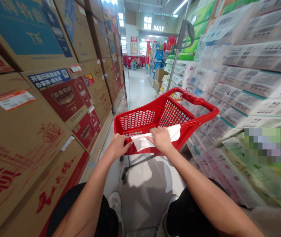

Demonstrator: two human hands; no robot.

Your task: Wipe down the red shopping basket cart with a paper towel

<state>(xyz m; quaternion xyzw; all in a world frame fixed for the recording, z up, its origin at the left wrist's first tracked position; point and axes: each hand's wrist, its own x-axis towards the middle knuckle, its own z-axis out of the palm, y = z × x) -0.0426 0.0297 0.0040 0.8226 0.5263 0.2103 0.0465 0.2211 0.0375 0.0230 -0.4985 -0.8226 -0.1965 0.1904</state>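
Note:
A red plastic shopping cart [140, 117] with perforated basket walls stands sideways in front of me, its handle toward the right. My left hand [117, 144] is closed round the near rim at the cart's left corner. Over that same rim hangs a white cloth [141, 142]. My right hand [160, 139] is closed on the cloth, pressing it against the rim, with the fingers over the top. What I see of the basket's inside is red mesh; its near part is hidden behind the rim and my hands.
Stacked cardboard boxes [56, 95] line the left side. Wrapped packs of paper goods [251, 79] pile up on the right. A metal pole with a grey hook-like handle [186, 34] rises behind the cart. The tiled aisle [140, 80] runs toward a blue stool [133, 65].

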